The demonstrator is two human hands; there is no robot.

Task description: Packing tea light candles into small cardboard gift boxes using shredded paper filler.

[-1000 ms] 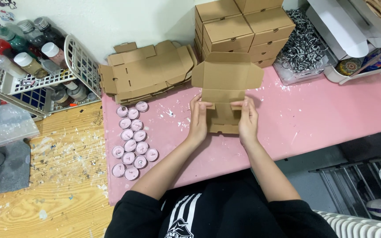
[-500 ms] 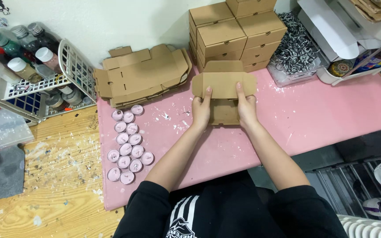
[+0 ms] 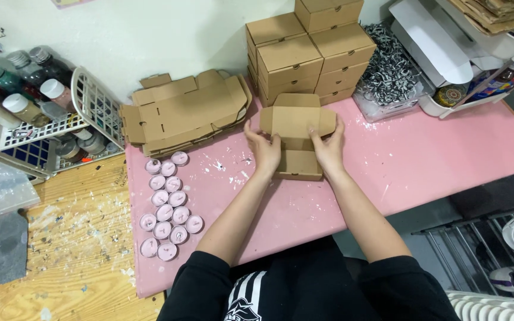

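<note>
Here both hands work on one small cardboard box [image 3: 297,142] near the back edge of the pink table [image 3: 447,154], about midway along it. The left hand [image 3: 264,150] grips the box's left side, fingers curled around the wall and thumb up against the raised lid flap. The right hand [image 3: 328,148] mirrors it on the right side, fingers wrapped and pinching the flap where it folds. The lid stands half open, tilted toward the wall, with the box's front face turned to the person.

Just behind the box, touching the wall, rises a stack of finished boxes [image 3: 310,53], closed and piled several high. To the left along the back edge lies a pile of flat unfolded box blanks [image 3: 185,113]. Nearer the table's left front corner sit rows of small lilac tealight candles [image 3: 168,208], close together. At the back right stands a clear tub of black-and-white shredded paper [image 3: 388,71]. Beyond the table's left edge, a white wire basket [image 3: 90,101] holds paint bottles [image 3: 25,89] over a wooden surface [image 3: 60,249].
</note>
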